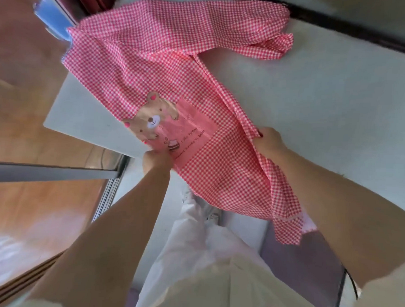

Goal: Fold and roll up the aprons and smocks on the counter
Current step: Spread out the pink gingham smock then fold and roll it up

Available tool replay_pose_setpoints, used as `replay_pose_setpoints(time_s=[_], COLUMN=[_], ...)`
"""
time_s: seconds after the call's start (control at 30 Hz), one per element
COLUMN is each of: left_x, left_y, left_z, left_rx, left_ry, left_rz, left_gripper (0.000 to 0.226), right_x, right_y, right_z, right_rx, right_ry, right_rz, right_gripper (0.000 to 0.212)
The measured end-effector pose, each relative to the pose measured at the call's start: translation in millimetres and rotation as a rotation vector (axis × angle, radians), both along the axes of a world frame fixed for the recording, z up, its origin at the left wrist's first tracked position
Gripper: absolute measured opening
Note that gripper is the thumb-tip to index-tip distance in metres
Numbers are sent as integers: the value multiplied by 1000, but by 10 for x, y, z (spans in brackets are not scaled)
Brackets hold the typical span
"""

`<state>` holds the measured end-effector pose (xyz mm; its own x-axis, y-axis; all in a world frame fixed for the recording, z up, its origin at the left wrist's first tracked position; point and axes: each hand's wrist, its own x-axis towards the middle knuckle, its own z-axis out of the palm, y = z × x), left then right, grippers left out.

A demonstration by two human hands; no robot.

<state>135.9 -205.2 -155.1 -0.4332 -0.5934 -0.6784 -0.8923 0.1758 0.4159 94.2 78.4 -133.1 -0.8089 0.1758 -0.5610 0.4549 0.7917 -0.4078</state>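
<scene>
both hands grip smock (167, 67) (gingham)

Floor (46, 193): warm wooden boards down the left, glare at the bottom.
Grey bar (47, 172): level across the boards, meeting a ridged metal track (106, 196).
Trousers (193, 245): white, loose, centre bottom.
Shoe (214, 217): white, blurred, just peeking out beyond them.
Dark strip (339, 27): slanting across the upper right.
</scene>
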Motion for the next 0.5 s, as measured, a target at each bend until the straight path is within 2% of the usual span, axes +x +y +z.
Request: replay_pose_setpoints(time_s=[0.07, 0.1, 0.13, 0.2, 0.27, 0.3, 0.4, 0.47, 0.5], left_x=[54, 81, 108, 168, 214, 242, 308, 333, 340], left_y=[-1, -18, -47, -117, -183, -215, -278, -332, -352], left_z=[115, 139, 156, 155, 133, 125, 99, 85, 89], left_rx=[29, 17, 4, -22, -8, 25, 175, 199, 186], left_ry=[118, 147, 156, 126, 108, 116, 140, 161, 183], left_rz=[32, 50, 54, 56, 71, 86, 141, 140, 133], left_gripper=[37, 38, 40, 42, 42, 39, 22, 13, 11], right_x=[40, 59, 50, 13, 7, 37, 177, 211, 230], right_y=[98, 139, 198, 316, 387, 385, 210, 94, 54], right_z=[77, 150, 185, 209, 188, 149, 135, 119, 126], right_rx=[-259, -331, -311, -182, 105, 150, 19, -25, -60], right_ry=[-307, -398, -422, -350, -110, -28, 68, -21, -136], right_rz=[-151, -205, -219, -206, -215, -253, -328, -196, -158], right_gripper=[19, 15, 14, 25, 32, 31, 41, 42, 37])
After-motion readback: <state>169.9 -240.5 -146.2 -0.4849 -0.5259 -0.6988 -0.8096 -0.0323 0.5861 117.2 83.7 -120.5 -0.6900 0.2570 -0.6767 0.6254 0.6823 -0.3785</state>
